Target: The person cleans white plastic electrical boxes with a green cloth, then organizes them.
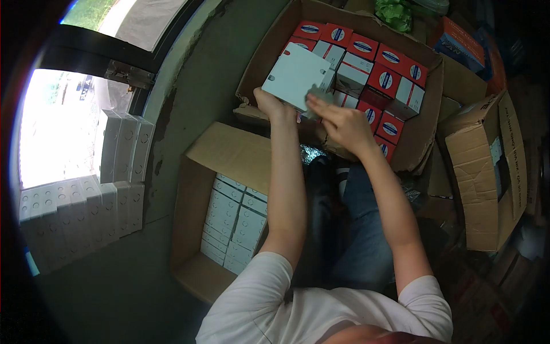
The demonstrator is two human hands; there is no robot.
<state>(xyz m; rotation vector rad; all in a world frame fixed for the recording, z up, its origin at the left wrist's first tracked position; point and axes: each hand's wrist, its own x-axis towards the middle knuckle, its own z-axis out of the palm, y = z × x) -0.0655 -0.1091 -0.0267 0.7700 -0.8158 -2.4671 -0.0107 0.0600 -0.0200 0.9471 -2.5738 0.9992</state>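
My left hand is closed around the lower left edge of a white box, which is tilted above the open carton. Pinched in my right hand is a small greyish rag, pressed against the white box's right side. My right fingers partly hide the rag. Below the white box, the large cardboard carton holds several red-and-white boxes with blue oval labels.
A second cardboard carton packed with white boxes stands at lower left. More white boxes are stacked on the window ledge. At right are an open carton and a blue-and-orange box. A green crumpled bag lies behind.
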